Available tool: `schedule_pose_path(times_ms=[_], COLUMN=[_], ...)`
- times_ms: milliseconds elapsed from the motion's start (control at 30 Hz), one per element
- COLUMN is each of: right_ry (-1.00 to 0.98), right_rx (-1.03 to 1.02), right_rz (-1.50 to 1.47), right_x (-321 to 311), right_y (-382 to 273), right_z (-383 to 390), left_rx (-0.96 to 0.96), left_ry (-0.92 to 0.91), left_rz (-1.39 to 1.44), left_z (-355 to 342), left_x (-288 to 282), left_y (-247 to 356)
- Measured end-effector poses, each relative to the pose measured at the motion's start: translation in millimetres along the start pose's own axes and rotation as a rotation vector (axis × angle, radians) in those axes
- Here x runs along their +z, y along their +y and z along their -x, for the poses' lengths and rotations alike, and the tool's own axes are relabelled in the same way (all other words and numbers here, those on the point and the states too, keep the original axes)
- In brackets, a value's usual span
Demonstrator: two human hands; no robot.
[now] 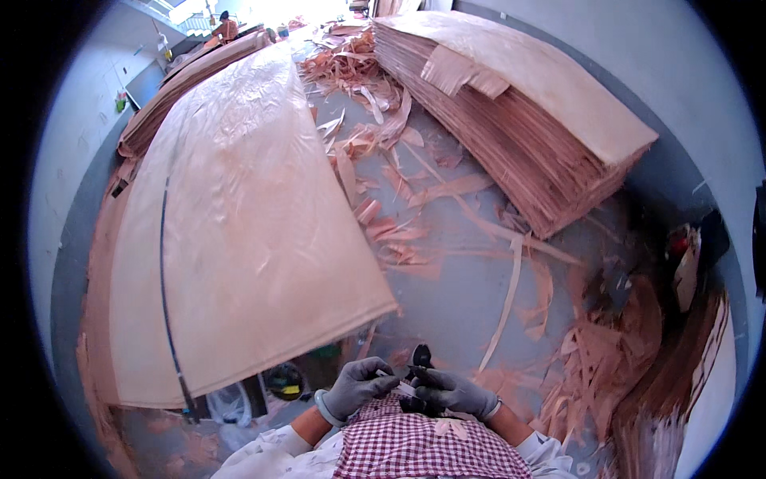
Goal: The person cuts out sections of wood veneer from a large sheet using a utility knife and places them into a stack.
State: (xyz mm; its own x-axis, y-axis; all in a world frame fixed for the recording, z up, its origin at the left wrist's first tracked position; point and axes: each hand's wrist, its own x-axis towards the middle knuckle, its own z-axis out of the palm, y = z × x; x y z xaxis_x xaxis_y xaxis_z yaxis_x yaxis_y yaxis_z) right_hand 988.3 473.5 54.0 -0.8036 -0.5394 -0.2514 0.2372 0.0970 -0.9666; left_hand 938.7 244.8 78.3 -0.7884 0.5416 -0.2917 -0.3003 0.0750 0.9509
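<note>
My left hand (pixel 355 391), in a grey glove, is closed with its fingertips pinched on a small whitish piece (pixel 406 389) in front of my waist. Facing it, my right hand (pixel 456 393), also gloved in grey, is closed beside the other end of that piece. Something dark shows at the right fingertips, too small to name. A checked apron (pixel 423 447) lies below both hands. Ahead to the left is a stack of large thin wood veneer sheets (pixel 247 215), its near edge just beyond my left hand.
A long dark strip (pixel 166 263) crosses the left stack. A tall veneer pile (pixel 519 120) stands at the far right. Torn veneer strips (pixel 511 295) litter the grey floor (pixel 455 295); scraps (pixel 598 367) heap up at the near right. Another person (pixel 227 29) is at the far left.
</note>
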Motion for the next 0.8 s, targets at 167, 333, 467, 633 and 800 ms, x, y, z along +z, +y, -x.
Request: schedule_pose_path(times_ms=[167,333,467,633,800], right_ry=[0.125,0.118,0.126,-0.049,-0.189], right_rx=[0.145,0.205,0.178,0.223,0.144], right_rz=[-0.36,-0.291,-0.216,-0.175,-0.073], right_x=[-98,-202,-269,-381,-493], right_y=[-25,-48,-43,-59,-51], right_z=[-32,-62,-97,-154,-212], left_rx=[-0.075,-0.172,-0.096,0.041,0.24], left_ry=[0.082,0.025,0.073,0.457,0.981], left_rz=[0.44,0.598,0.623,0.532,0.356], left_z=[-106,-204,-274,-367,-410], left_x=[10,25,24,27,-26], left_y=[23,76,64,78,90])
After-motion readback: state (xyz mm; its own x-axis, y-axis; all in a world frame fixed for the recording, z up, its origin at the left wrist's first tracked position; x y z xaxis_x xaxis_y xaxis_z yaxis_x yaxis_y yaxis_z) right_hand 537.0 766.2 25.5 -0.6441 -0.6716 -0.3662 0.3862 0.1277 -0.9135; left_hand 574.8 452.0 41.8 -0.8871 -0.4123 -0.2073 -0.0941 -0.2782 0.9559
